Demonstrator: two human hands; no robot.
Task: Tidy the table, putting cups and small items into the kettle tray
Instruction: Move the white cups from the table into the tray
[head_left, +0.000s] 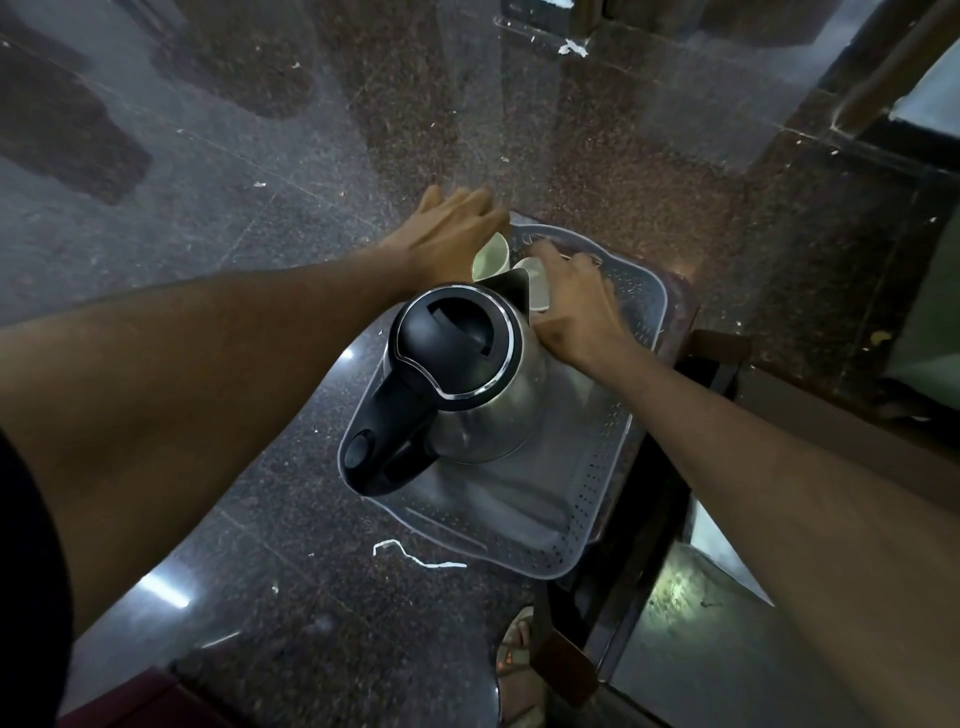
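One steel kettle with black lid (457, 374) in clear plastic tray (587, 499); beyond it two white cups (491, 254). Right hand (576, 306) grips one; left hand (452, 234) spread flat.

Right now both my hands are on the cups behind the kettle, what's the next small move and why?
Probably set both cups down upright and let go. Your right hand grips a tilted white cup beside the kettle spout, and your left hand covers the other cup, both at the far end of the clear tray.
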